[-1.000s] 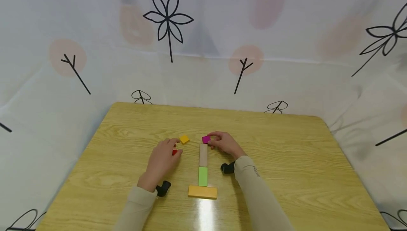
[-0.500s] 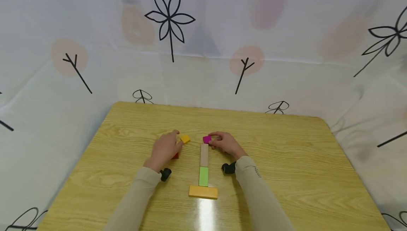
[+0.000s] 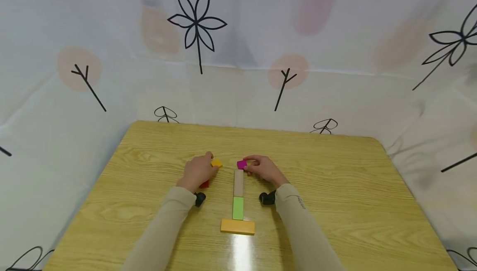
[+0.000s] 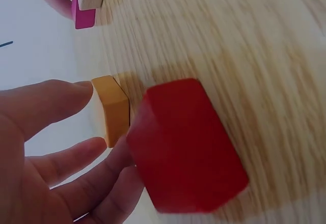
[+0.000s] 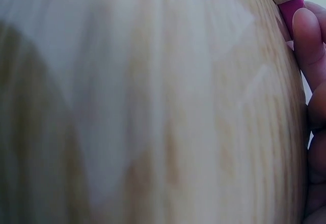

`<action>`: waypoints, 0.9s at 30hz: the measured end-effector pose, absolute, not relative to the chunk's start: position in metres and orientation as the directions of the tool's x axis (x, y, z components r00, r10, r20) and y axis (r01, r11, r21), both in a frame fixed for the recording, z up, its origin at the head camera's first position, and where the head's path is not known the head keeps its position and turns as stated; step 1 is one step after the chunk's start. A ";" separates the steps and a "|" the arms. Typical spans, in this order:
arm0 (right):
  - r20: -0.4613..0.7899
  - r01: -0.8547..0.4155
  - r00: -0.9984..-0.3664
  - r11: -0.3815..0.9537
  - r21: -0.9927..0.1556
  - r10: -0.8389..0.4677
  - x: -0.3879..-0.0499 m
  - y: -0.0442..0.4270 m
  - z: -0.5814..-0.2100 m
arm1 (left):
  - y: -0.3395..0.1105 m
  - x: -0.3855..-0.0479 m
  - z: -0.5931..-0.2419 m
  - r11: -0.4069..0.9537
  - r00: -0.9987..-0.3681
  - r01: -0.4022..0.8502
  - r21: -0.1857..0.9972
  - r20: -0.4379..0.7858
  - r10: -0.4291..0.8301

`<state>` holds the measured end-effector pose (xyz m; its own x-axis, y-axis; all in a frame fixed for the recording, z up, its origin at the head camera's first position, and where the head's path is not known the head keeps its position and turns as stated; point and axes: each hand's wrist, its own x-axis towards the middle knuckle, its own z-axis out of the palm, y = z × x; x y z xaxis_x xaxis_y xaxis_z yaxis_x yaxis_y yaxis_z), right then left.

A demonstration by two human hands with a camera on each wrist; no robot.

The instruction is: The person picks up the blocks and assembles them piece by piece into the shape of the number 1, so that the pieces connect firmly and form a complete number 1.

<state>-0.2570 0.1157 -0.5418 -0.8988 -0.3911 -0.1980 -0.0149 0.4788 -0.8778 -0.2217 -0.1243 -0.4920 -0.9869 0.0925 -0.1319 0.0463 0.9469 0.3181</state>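
Yellow block (image 3: pixel 216 163) and magenta block (image 3: pixel 242 164) lie toward the far middle of a wood-grain table (image 3: pixel 335 204), the yellow one to the left of the magenta one. The tabletop is yellowish with rounded far corners, and a white streak of glare shows on its near part. Behind it and along both sides hangs a white cloth (image 3: pixel 238 97), printed with black line-drawn flowers and twigs over pale pink blots.

The yellow block is small and flat-faced, turned at an angle to the table's edges. The magenta block, also small, sits just beyond the far end of a pale wooden block (image 3: pixel 238 183). Nearer, a green block (image 3: pixel 237 208) continues that line, and a long orange block (image 3: pixel 237 226) lies crosswise at its near end. A thick red block (image 4: pixel 188 147) lies near the yellow one, partly covered by the left hand in the head view.

The left hand (image 3: pixel 197 172) reaches in from the near left, its thumb and forefinger pinching opposite edges of the yellow block. The right hand (image 3: pixel 262 169) comes from the near right, thumb and forefinger clamped on the magenta block. Both forearms wear beige sleeves (image 3: pixel 307 229).
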 end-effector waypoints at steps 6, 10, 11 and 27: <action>-0.197 -0.014 -0.898 0.474 -0.880 -0.393 -0.257 0.115 -0.543 | -0.122 -0.226 -0.497 0.947 -0.984 0.052 0.316 -0.143 0.102; -0.195 -0.017 -0.898 0.474 -0.880 -0.394 -0.257 0.115 -0.542 | -0.119 -0.227 -0.497 0.942 -0.981 0.049 0.331 -0.162 0.108; -0.195 -0.016 -0.898 0.472 -0.881 -0.394 -0.257 0.115 -0.542 | -0.117 -0.227 -0.497 0.943 -0.980 0.046 0.330 -0.166 0.106; -0.178 -0.040 -0.900 0.482 -0.875 -0.397 -0.254 0.116 -0.540 | -0.109 -0.224 -0.497 0.916 -0.981 0.004 0.401 -0.175 0.081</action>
<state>-0.2542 0.1155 -0.5400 -0.9004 -0.3970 -0.1776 -0.0397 0.4817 -0.8754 -0.2237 -0.1089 -0.4970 -0.9812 0.0813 -0.1749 0.0045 0.9162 0.4006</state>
